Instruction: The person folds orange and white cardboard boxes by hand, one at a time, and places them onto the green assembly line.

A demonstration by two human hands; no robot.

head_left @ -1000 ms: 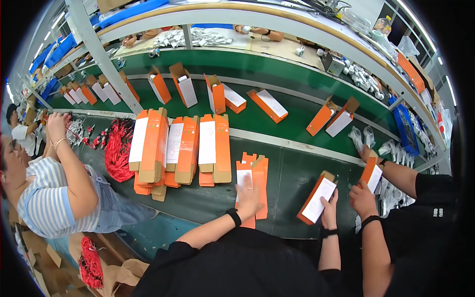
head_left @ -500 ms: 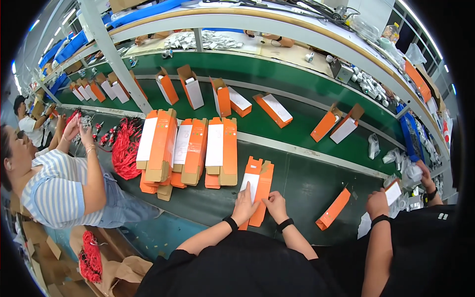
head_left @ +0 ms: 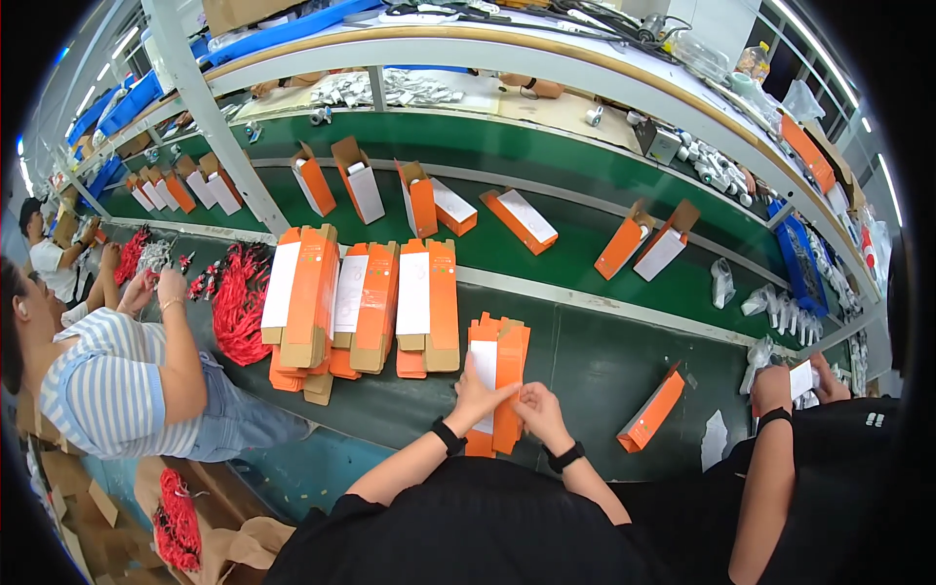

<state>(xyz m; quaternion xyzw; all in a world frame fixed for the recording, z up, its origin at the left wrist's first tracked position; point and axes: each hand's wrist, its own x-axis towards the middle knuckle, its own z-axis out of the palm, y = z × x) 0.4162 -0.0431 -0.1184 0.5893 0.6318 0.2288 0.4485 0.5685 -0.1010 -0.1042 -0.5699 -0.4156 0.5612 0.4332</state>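
A flattened orange-and-white carton lies on the dark bench in front of me, its flaps pointing away; it may be more than one layer. My left hand rests across the white panel with the index finger stretched forward and the thumb reaching right. Beside it, my right hand has its fingers bent and pressed together at the carton's right edge, meeting the left thumb tip. What sits between those right fingertips is hidden. Left of my hands stand stacks of flat orange-and-white cartons.
An orange box lies to the right, near a torn white sheet. Opened boxes line the green conveyor beyond a metal rail. On the left, a person in a striped top works by red cords. A co-worker's hands are at right.
My left thumb has swung right to meet my right fingers, which have bent inward. The co-worker's hands have come together around a white piece. The whole view has shifted slightly.
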